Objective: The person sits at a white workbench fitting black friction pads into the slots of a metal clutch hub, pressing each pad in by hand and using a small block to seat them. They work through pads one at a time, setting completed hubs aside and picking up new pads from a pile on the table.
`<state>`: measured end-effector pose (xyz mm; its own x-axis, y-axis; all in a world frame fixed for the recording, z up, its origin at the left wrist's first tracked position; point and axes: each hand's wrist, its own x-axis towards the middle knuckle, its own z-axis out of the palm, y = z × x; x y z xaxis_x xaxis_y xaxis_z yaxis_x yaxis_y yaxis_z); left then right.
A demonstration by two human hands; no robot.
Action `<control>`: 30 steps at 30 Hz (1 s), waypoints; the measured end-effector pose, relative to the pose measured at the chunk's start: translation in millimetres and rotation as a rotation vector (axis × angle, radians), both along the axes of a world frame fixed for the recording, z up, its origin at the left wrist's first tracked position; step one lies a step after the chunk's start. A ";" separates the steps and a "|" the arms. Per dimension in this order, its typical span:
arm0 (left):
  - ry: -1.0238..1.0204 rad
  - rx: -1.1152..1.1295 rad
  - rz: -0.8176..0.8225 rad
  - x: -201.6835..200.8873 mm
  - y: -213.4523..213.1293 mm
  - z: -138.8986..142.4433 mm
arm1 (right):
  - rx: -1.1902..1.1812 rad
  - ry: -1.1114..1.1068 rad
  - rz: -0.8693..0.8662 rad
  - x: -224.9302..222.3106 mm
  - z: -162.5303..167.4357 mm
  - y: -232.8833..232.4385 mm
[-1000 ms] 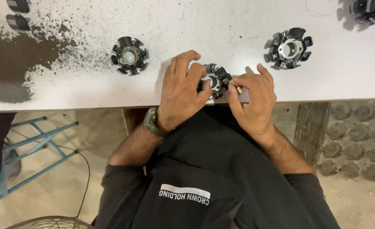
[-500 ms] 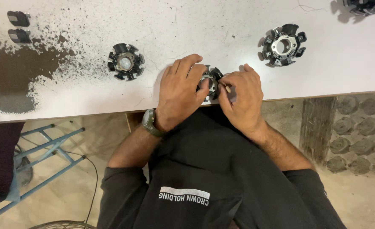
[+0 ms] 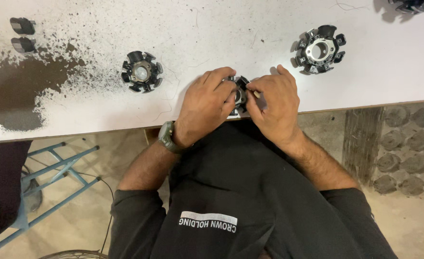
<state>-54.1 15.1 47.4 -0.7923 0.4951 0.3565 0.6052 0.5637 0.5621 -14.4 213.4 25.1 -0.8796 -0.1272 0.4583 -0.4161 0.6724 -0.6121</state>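
Fingers (image 3: 226,91) of both hands clenched on dark stator (image 3: 241,85), white paint-worn bench (image 3: 221,29), blue frame (image 3: 53,172) below.

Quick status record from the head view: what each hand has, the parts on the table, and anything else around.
left hand: curled over the dark ring-shaped toothed part at the table's near edge
right hand: on the same part's right side, pinching a thin pale piece; cannot tell what it is
other parts: dark toothed ring to the left; silvery toothed ring to the right
table: white top, dark worn patch at left
far left: two small dark blocks
wrist: watch on left
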 end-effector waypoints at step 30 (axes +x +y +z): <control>-0.170 0.150 0.102 17.9 -4.8 -8.8 | 0.020 0.123 0.063 11.3 -17.8 -6.3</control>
<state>-36.1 10.3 38.6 -0.8905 0.3608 0.2772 0.4388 0.5195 0.7332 -3.2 207.1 7.3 -0.8071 -0.1908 0.5588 -0.5290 0.6542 -0.5406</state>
